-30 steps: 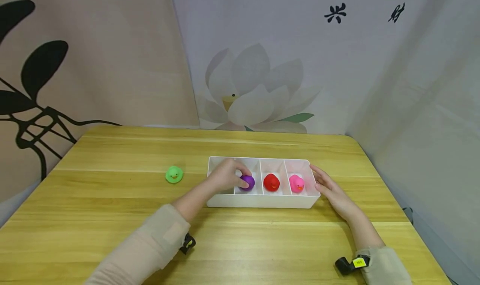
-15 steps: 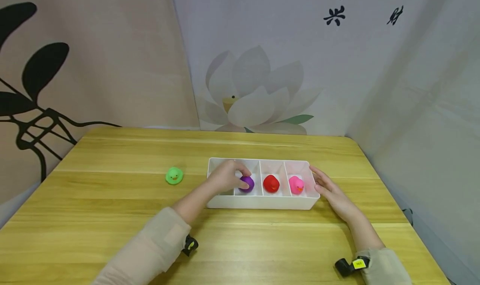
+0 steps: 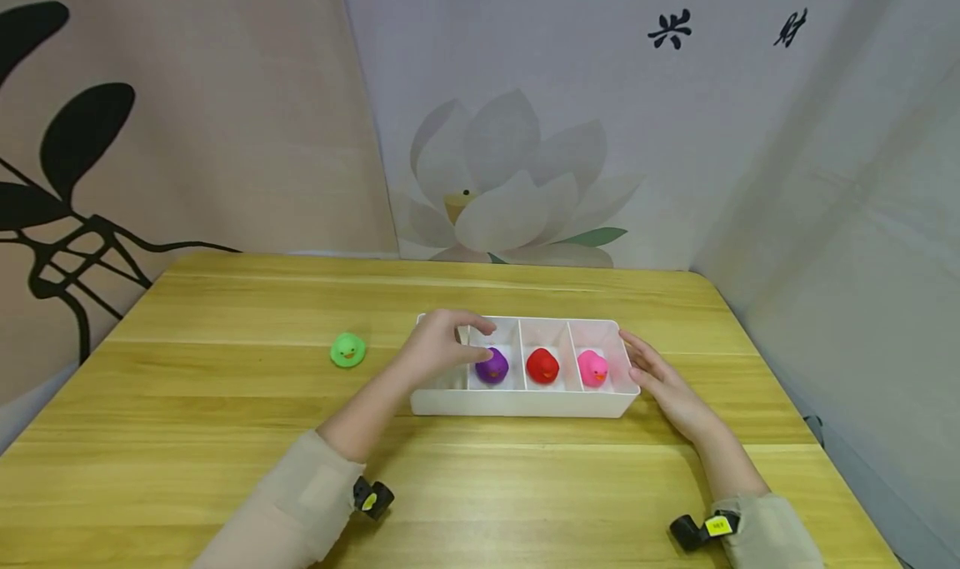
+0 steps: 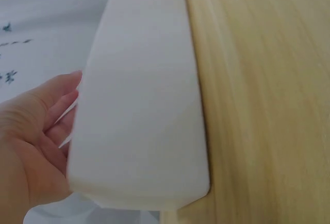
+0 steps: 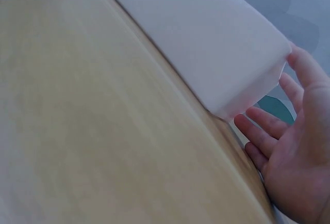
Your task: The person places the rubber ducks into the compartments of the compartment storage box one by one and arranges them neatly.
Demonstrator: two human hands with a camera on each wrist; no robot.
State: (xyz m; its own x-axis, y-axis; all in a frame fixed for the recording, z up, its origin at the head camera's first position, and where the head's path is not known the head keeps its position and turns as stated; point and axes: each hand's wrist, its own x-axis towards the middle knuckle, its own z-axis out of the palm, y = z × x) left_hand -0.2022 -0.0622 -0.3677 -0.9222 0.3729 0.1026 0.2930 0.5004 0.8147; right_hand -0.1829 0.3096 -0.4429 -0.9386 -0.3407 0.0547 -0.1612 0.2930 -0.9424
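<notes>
A white divided box [image 3: 517, 403] lies lengthwise on the table. Inside it, each in its own compartment, sit a purple rubber duck [image 3: 492, 367], a red rubber duck [image 3: 543, 366] and a pink rubber duck [image 3: 593, 369]. My left hand [image 3: 442, 344] hovers over the leftmost compartment, thumb and fingers spread apart, with the thumb tip right at the purple duck. The box's front wall [image 4: 139, 105] hides part of that hand in the left wrist view. At the box's right end, my right hand [image 3: 670, 390] rests relaxed fingers and thumb against the end wall [image 5: 258, 89].
A green rubber duck [image 3: 348, 350] sits on the wooden table [image 3: 525, 494], left of the box. Printed cloth [image 3: 540, 94] hangs along the table's back and right sides. Each sleeve carries a small black wrist camera [image 3: 372, 498].
The left hand has let go of the purple duck, its fingers parting and drawing back up and left. The duck stays in its compartment. The right hand keeps its place at the box's end.
</notes>
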